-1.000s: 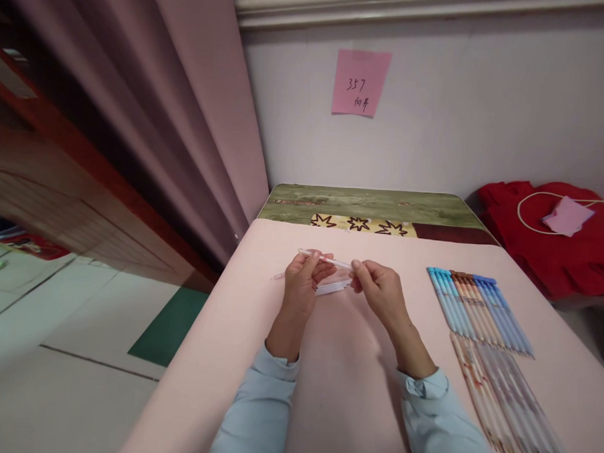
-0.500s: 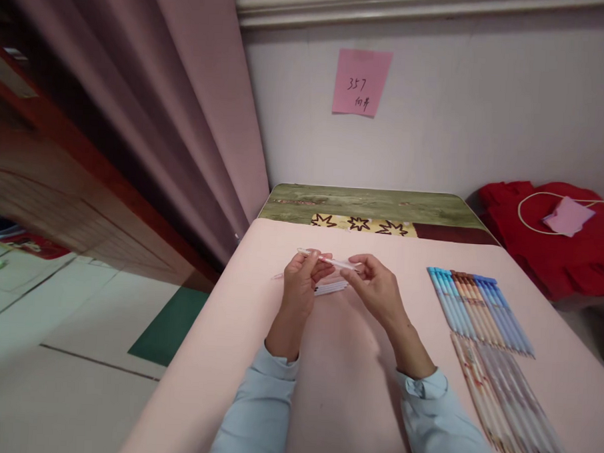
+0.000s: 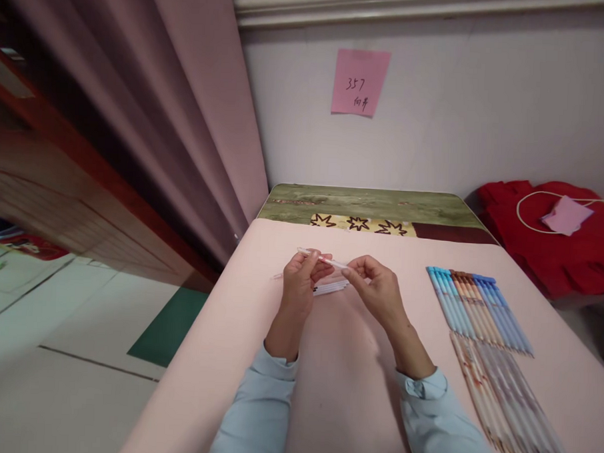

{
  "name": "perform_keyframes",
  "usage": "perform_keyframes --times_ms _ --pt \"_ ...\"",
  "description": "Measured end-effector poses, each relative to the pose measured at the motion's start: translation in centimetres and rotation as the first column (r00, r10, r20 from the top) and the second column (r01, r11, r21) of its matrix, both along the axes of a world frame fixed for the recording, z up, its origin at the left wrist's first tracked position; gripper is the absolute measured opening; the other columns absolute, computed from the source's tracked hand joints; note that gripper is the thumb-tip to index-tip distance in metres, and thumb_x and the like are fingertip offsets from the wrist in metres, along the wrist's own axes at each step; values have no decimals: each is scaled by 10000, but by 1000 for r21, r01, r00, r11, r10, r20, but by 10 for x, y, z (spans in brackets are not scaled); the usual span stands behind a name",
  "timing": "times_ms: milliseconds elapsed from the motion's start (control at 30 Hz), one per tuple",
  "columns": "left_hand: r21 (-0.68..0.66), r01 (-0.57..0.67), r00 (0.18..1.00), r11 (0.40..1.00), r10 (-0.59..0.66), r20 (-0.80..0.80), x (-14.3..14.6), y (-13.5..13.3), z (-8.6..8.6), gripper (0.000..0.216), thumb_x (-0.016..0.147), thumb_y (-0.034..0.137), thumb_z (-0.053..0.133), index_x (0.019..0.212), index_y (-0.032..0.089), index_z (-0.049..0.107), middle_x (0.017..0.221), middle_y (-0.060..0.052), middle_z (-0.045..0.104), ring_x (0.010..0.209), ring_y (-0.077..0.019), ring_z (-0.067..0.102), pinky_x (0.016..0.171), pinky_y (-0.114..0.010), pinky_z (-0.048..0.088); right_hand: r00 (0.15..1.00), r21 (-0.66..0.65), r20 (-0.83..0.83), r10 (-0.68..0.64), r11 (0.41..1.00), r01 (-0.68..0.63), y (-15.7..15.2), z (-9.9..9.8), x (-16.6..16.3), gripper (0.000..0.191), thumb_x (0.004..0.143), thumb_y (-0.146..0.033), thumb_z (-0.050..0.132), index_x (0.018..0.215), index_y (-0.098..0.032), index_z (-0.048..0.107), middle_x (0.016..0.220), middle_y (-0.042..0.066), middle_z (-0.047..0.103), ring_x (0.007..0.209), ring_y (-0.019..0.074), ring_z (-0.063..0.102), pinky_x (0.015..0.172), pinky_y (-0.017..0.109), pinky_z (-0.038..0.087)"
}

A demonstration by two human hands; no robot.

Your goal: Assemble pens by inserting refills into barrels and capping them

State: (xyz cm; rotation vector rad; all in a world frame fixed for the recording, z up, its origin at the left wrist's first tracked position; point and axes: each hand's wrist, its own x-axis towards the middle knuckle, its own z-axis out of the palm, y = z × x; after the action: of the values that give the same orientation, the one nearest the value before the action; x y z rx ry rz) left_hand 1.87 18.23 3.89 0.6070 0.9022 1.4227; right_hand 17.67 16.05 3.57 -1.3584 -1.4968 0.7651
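A slim whitish pen [image 3: 334, 262] is held up slanting between both hands, just above the table. My left hand [image 3: 299, 280] is closed round its barrel, with the thumb on top and the left end sticking out past the fingers. At the other end, thumb and fingertips of my right hand [image 3: 374, 283] pinch the pen; its tip is hidden there. Beneath the hands several white sticks with dark ends [image 3: 330, 288] lie side by side on the table, partly covered by my left hand. A thin clear-pinkish piece [image 3: 276, 277] pokes out left of that hand.
On the right of the pink tabletop [image 3: 344, 402] lie rows of blue-capped and brown-capped pens [image 3: 478, 311]. Closer in is a row of pale grey and patterned pens [image 3: 512, 396]. Red cloth [image 3: 581, 259] with a cable is beyond the right edge; a curtain [image 3: 201, 115] hangs left.
My right hand's fingers have closed in on the pen's right end, where they were spread a little wider before. My left hand has stayed nearly still.
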Motion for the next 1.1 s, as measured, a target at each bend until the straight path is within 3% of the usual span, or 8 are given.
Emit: perform_keyframes --times_ms 133,300,400,500,700,833,1000,1100 --pt "-3 19 1000 1000 -19 -8 1 -1 1 335 750 356 809 907 136 610 860 -83 758 661 -127 707 714 -264 585 1000 -86 -19 18 996 -19 -1 0 0 506 942 -591 486 659 -209 659 582 20 645 593 168 608 640 280 461" --pt "3 16 1000 1000 -16 -18 1 -1 2 344 743 368 807 903 138 607 842 -74 755 666 -132 708 708 -267 583 999 -8 -21 -27 1000 27 -1 1 -3 349 770 -505 747 955 -217 684 761 3 686 684 165 617 655 264 455" --pt "5 14 1000 1000 -14 -28 1 -1 2 338 751 363 800 911 137 605 846 -77 756 671 -128 706 714 -264 583 1000 -21 1 -11 1000 11 -1 2 -3 273 826 -488 687 821 -215 679 704 3 665 649 158 588 635 264 435" --pt "14 22 999 1000 -22 -29 1 -1 3 340 750 370 799 909 140 605 846 -77 756 682 -134 708 716 -267 580 1000 -61 6 9 998 -8 -2 3 -1 340 872 -526 617 737 -217 658 635 3 646 606 161 575 608 267 426" --pt "58 53 998 997 -51 -35 -2 -2 2 337 743 374 799 897 142 610 827 -79 757 715 -157 718 749 -293 578 997 -70 64 53 996 -49 -6 9 -1 392 918 -516 549 671 -226 645 591 -2 651 575 160 584 608 267 432" --pt "96 53 999 994 -53 -8 0 -2 4 316 750 356 799 886 142 611 824 -79 756 710 -151 718 758 -291 584 997 -60 -22 69 996 -70 -7 14 -2 415 899 -548 577 658 -217 648 576 4 649 562 156 584 597 261 445" --pt "159 -98 995 982 92 44 -6 -2 26 355 738 381 817 925 158 612 828 -55 745 672 -129 696 691 -262 591 961 -55 -276 16 998 -33 -5 10 -10 474 916 -638 494 957 -207 688 734 24 711 673 168 665 648 262 508" --pt "245 -161 986 956 144 83 -13 -17 47 359 764 406 799 979 180 621 751 -3 698 596 -106 655 597 -223 557 978 -105 -201 -53 994 32 -17 5 -19 394 929 -552 516 1008 -203 682 748 26 720 678 167 673 648 259 499"
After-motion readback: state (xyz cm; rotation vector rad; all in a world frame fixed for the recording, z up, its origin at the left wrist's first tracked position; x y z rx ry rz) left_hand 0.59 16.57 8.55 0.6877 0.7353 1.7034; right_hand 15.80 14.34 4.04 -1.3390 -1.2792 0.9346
